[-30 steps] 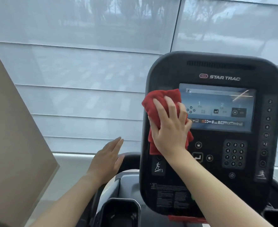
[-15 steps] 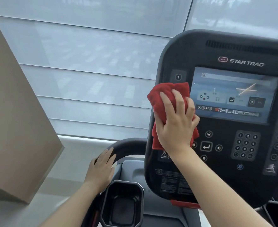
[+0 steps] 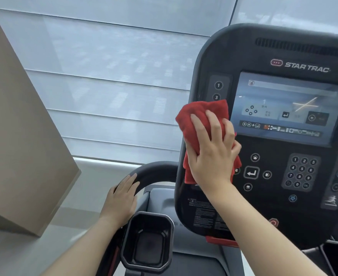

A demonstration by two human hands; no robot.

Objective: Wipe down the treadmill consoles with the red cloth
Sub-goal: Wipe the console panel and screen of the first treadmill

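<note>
Flat-fingered right hand (image 3: 214, 154) presses red cloth (image 3: 196, 118) on the console (image 3: 234, 46); left hand (image 3: 122, 198) lies flat on the handlebar (image 3: 156, 170). Wiping may trigger buttons (image 3: 251, 173).

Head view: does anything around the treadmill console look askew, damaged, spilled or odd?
Nothing stands out. The console looks intact, its screen lit. The right hand presses the red cloth against the console's left side, and the left hand rests on the handlebar. No spill shows in the cup holder.
</note>
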